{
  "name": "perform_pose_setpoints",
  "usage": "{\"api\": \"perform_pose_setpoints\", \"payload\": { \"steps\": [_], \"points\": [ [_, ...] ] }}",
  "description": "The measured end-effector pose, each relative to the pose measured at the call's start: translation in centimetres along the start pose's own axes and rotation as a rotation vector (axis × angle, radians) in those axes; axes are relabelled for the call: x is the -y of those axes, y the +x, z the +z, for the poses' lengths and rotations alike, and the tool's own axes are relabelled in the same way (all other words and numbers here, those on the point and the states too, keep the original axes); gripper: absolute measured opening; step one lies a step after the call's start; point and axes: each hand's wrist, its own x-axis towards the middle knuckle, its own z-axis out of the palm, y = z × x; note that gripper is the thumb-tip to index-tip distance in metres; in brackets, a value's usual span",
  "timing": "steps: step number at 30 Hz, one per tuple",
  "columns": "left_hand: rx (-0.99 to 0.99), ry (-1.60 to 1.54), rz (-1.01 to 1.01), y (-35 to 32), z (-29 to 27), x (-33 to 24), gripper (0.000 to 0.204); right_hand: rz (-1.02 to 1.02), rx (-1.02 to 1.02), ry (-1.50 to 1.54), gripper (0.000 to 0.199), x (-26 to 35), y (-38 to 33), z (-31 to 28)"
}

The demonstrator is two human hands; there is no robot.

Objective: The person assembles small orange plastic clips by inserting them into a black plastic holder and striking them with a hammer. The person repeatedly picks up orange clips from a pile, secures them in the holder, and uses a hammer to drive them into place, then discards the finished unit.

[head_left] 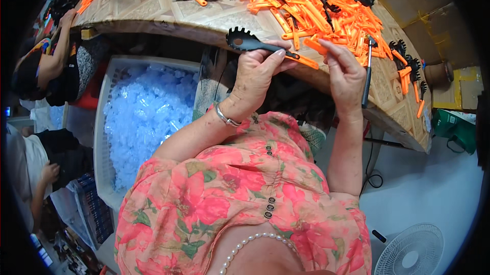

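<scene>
My left hand [255, 73] is closed around a black spaghetti server [246, 42], its toothed head pointing left. An orange handle piece [308, 61] sticks out to the right from under the server's narrow end. My right hand [346, 73] pinches another orange handle piece [315, 46] between thumb and fingers, just above that end. The two hands are a short way apart, in front of the table edge. Whether the two orange pieces touch the server's end fully is partly hidden by my fingers.
A heap of orange handle pieces [306, 7] covers the patterned table [153, 7]. A black-handled hammer [367, 78] lies over its edge, near joined servers [416, 78]. At left stands a white crate [101, 157] of clear bluish pieces; a fan [411, 247] is lower right. Other people sit left.
</scene>
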Motion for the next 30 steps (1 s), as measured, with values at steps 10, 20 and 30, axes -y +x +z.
{"api": "perform_pose_setpoints", "payload": {
  "steps": [10,20,30],
  "points": [
    [0.079,0.054,-0.029,-0.4,0.2,0.8,0.019,-0.167,-0.191,-0.104,0.021,-0.4,-4.3,2.4],
    [0.125,0.041,-0.066,-0.5,0.8,0.5,0.019,-0.289,-0.143,-0.130,0.019,1.0,-4.9,1.6],
    [0.178,0.133,-0.036,-0.7,1.2,0.1,0.020,-0.156,-0.009,-0.086,0.035,1.1,-4.4,0.0]
  ]
}}
